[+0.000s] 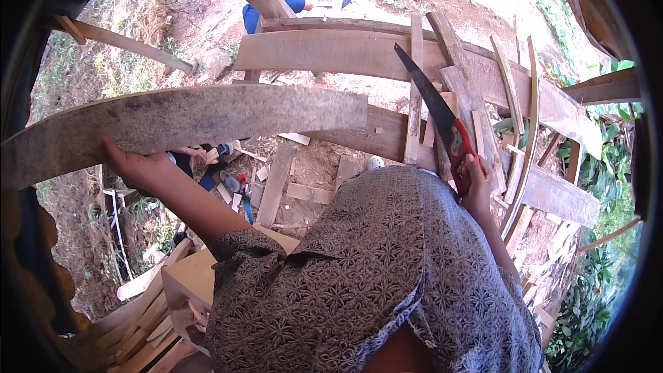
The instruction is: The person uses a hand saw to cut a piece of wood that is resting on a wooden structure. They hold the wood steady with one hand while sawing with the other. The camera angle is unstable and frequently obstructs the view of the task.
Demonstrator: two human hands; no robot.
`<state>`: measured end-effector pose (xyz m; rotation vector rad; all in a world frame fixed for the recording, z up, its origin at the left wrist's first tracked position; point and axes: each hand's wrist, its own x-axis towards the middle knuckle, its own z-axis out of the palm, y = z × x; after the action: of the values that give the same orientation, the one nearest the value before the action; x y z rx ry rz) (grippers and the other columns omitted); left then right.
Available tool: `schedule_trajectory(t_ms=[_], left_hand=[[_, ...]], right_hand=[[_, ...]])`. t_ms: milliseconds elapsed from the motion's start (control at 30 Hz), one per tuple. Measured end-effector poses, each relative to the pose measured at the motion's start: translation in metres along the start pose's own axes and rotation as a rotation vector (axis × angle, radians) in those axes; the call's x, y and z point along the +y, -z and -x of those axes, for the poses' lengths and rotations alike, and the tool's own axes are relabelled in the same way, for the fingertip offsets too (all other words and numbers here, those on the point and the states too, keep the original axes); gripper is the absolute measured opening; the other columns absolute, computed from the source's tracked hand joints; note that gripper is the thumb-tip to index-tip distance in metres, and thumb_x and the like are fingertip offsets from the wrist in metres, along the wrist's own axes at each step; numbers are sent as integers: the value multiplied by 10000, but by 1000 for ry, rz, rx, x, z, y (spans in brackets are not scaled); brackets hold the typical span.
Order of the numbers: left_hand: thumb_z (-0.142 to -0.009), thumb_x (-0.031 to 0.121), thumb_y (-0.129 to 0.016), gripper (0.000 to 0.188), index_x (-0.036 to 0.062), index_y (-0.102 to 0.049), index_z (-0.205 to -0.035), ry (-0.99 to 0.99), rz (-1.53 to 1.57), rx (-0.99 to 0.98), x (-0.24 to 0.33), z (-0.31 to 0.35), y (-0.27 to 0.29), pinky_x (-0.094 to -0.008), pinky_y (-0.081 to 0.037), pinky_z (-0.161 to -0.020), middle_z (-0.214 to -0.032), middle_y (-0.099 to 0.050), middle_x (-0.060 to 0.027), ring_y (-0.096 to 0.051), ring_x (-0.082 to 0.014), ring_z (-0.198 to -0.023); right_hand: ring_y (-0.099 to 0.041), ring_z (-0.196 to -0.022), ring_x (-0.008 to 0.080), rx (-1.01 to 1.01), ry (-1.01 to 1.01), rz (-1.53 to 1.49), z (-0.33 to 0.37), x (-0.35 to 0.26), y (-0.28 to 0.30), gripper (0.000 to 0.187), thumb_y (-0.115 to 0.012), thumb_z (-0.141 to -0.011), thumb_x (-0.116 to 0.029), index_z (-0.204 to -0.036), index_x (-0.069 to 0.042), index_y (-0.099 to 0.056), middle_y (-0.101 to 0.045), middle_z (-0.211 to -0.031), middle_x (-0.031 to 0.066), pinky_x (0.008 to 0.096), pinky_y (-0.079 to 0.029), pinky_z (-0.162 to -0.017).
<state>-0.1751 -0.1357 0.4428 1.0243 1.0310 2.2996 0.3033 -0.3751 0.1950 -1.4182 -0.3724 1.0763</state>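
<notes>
Inspection: long grey board (pixel 207 116) and dark-bladed handsaw (pixel 429 97), one to each hand.
Board spans the left side, face toward the wearer; a brown beam (pixel 331 50) runs beyond it, and a narrow slat (pixel 413 131) crosses that beam right of the board. Handsaw lies further right of the board, blade pointing away; pale marking on its red handle, too small to read. Right hand (pixel 475 173), right of the board, clamps the handle; left hand (pixel 128 161) clasps the board's lower edge, fingers hidden behind.
</notes>
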Motion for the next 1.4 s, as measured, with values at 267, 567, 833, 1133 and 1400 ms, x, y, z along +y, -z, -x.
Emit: schedule_trajectory(t_ms=[267,567,833,1133,1400], left_hand=[[-990,288,-686,525,17,-506,-1402,454,286,-22,-122,39,4,-426,-473,-1104,-1379,-607,-170,-588,-286,-1275],[-1008,383,-641,579,24,-460,-1425,807,467,426,-311,156,2,-324,-600,-946,-1349,-624,-168,-679,-237,-1145],[-976,433,-677,581,44,-503,-1371,1035,622,622,-369,202,-30,-288,-632,-848,-1216,-678,-130,-706,-206,-1041],[-957,511,-670,693,88,-404,-1437,1342,564,545,-424,241,-93,-366,-624,-893,-1219,-633,-96,-691,-238,-983],[-1021,442,-585,429,31,-655,-1125,1320,-57,-490,-376,203,-13,-358,-609,-676,-979,-689,-85,-688,-218,-713]], right_hand=[[-541,-780,124,46,19,-122,-9,-8,-15,272,-657,-998,-258,-812,-93,-546,-545,-782,18,282,-442,-773],[-542,-786,132,148,-10,-2,8,-34,-12,270,-642,-1009,-245,-813,-96,-532,-519,-770,13,290,-444,-779],[-510,-761,108,294,-26,21,31,-47,-8,220,-625,-1003,-258,-880,-87,-561,-519,-808,2,294,-469,-787],[-553,-772,150,298,-4,182,25,-37,-21,333,-563,-1043,-328,-815,-91,-516,-563,-781,45,307,-467,-761],[-554,-784,170,364,-1,116,23,-41,-45,339,-577,-1039,-344,-818,-96,-508,-557,-791,45,336,-487,-775]])
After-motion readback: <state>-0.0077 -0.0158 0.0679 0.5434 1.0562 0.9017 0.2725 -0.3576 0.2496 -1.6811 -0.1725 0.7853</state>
